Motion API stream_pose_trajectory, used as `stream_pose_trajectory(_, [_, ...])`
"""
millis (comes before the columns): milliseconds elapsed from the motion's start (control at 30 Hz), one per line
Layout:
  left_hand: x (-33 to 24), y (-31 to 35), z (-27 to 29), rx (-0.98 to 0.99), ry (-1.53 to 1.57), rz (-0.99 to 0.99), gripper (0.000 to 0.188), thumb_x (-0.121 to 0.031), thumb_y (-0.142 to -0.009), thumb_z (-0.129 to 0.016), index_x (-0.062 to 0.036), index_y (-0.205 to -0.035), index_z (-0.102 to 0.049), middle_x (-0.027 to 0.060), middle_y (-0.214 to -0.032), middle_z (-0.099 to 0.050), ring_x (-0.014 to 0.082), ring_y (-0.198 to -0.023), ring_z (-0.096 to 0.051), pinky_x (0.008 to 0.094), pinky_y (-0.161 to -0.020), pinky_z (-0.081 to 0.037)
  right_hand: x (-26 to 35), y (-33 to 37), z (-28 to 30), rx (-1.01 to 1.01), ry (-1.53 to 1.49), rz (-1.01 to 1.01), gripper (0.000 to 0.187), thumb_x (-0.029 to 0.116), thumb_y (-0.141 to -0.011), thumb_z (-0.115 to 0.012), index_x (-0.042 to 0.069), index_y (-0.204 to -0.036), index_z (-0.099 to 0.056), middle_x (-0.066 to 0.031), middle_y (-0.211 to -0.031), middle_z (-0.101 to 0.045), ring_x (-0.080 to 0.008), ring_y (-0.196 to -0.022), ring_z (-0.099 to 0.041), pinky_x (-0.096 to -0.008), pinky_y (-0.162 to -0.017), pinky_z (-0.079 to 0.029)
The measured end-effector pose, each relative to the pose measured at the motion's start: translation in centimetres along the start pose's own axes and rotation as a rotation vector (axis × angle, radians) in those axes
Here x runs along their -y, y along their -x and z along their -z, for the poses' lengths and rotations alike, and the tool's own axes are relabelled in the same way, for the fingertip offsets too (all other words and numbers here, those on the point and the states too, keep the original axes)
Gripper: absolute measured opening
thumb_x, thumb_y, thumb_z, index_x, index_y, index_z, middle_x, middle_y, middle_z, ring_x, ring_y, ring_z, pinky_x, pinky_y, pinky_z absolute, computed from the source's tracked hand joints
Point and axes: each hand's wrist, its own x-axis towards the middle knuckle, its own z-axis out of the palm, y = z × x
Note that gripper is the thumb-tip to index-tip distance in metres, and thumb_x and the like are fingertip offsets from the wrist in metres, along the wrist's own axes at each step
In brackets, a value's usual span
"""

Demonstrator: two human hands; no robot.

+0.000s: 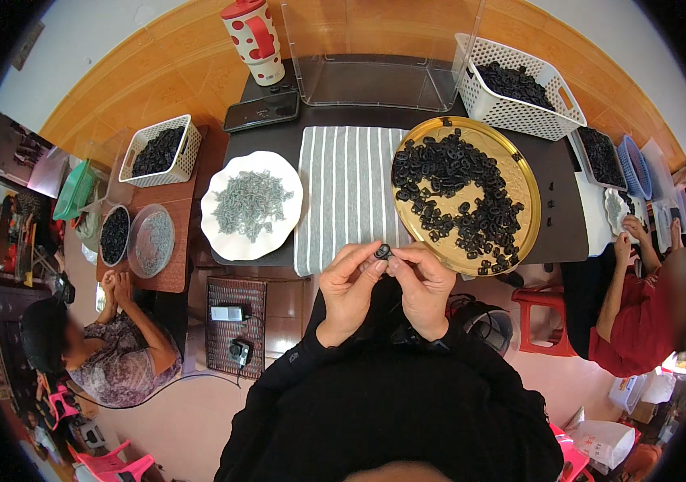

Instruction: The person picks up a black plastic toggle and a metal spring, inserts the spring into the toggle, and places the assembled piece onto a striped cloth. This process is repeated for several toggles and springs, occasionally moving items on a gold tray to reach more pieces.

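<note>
My left hand point(348, 291) and my right hand point(425, 291) meet just past the near edge of the table. Between their thumbs and fingertips they pinch one small rounded black plastic part point(383, 251); its finer detail is too small to tell. Beneath and beyond it lies a grey cloth with white stripes point(351, 193). To the right, a round gold tray point(529, 201) carries many loose black parts point(447, 165). On the left, a white scalloped plate point(212, 231) bears a heap of small clear or greyish pieces point(250, 203).
A clear plastic box point(375, 100), a phone point(261, 112) and a dotted tumbler point(256, 44) stand at the back. White baskets of black parts point(511, 120) point(186, 153) sit on both sides. People work at left point(122, 345) and right point(640, 313). A red stool point(548, 321) is at right.
</note>
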Motion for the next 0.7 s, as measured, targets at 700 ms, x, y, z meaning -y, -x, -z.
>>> stream_pose_trajectory(700, [-1.2,-0.7,1.2,0.144,-0.028,0.038,0.033,0.009,-0.083,-0.065,0.0022,-0.115,-0.065,0.0033,-0.093,-0.057,0.0085,-0.08,-0.053,0.0199,-0.071,-0.045,0.2,-0.9,1.9,0.288,-0.065,-0.122,0.03,-0.008,-0.086,-0.061,-0.001,-0.115,-0.064,-0.0036,-0.088,-0.061,-0.0088,-0.077,-0.057,-0.022,-0.07,-0.048])
